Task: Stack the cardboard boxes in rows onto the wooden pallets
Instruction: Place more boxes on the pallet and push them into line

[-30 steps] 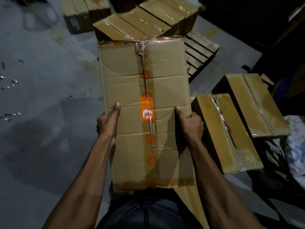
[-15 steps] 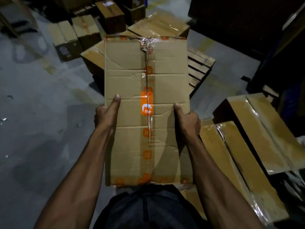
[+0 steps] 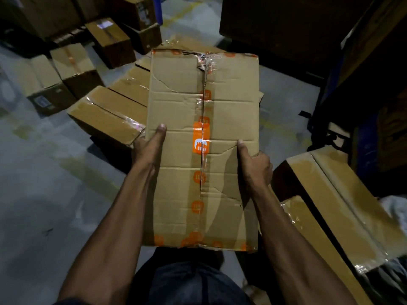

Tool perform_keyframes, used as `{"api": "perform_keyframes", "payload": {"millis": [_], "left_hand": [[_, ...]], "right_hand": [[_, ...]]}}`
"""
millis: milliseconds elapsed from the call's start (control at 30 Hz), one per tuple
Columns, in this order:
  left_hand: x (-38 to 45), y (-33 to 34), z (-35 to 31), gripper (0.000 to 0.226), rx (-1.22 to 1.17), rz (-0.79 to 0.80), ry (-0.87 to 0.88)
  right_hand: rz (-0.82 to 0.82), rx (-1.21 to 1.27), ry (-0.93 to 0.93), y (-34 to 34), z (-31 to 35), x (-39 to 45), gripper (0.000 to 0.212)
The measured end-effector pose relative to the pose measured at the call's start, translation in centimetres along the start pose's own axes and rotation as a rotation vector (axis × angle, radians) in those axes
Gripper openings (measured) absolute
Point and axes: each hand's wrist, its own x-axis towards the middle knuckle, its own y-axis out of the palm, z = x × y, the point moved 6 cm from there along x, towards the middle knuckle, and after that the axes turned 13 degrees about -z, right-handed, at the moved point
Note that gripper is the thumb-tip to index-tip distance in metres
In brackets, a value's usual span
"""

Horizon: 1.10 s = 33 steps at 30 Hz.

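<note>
Both-hand grip, left hand point(image 3: 149, 148) and right hand point(image 3: 255, 164), clamping taped cardboard box point(image 3: 202, 106); now nearer stacked boxes point(image 3: 110, 115), pallet slats hidden — placement next.

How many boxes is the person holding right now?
1: the taped box, gripped at its sides by the left hand and right hand. Other boxes sit around it.

Dim room, grey concrete floor point(image 3: 44, 183), dark wall point(image 3: 286, 29) behind
</note>
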Motion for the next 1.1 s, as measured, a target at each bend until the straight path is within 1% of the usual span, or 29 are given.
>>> {"api": "perform_keyframes", "payload": {"millis": [33,133,167,267,367,400,500,533,600,667,733,800,900,967,1100], "left_hand": [[0.9,1.3,-0.6,0.063,0.02,0.001,0.001],[4.4,5.3,-2.3,0.097,0.069,-0.003,0.001],[5.6,6.7,-3.0,0.101,0.087,-0.006,0.011],[8.5,10.5,-5.4,0.094,0.17,-0.011,0.017],[11.2,13.5,-7.6,0.103,0.18,0.009,0.007],[11.8,14.2,-8.3,0.102,0.191,0.009,0.009],[13.3,16.1,-10.3,0.087,0.206,0.007,0.021],[13.7,16.5,-10.9,0.089,0.207,0.005,0.021],[14.4,17.3,-12.0,0.097,0.182,0.008,0.006],[15.2,17.9,-12.8,0.093,0.123,0.008,-0.019],[15.8,18.2,-13.5,0.084,0.091,-0.005,-0.025],[16.2,18.6,-13.7,0.087,0.066,-0.015,-0.038],[16.8,19.4,-13.5,0.083,0.05,-0.041,-0.031],[16.7,20.1,-13.1,0.08,0.08,-0.039,-0.038],[16.8,21.6,-12.4,0.082,0.128,-0.043,-0.058]], "right_hand": [[-0.006,0.001,0.006,0.7,0.5,1.2,0.073],[-0.042,-0.008,0.019,2.7,2.4,5.0,0.074],[-0.052,-0.018,0.027,3.4,3.3,6.4,0.074],[-0.07,-0.048,0.048,5.2,5.8,10.2,0.075],[-0.079,-0.06,0.045,6.5,8.2,13.5,0.075],[-0.078,-0.069,0.044,6.7,9.0,14.4,0.073],[-0.087,-0.071,0.041,7.2,11.0,16.4,0.071],[-0.093,-0.074,0.04,7.3,11.6,17.0,0.071],[-0.103,-0.078,0.013,7.4,13.3,18.0,0.067],[-0.119,-0.074,-0.05,7.2,16.1,19.3,0.062],[-0.123,-0.092,-0.112,6.9,18.8,20.5,0.066],[-0.115,-0.097,-0.143,7.2,20.4,21.6,0.07],[-0.108,-0.113,-0.137,8.0,20.1,22.6,0.073],[-0.107,-0.126,-0.118,8.4,19.0,23.2,0.075],[-0.065,-0.138,-0.082,9.5,17.6,24.8,0.075]]}}
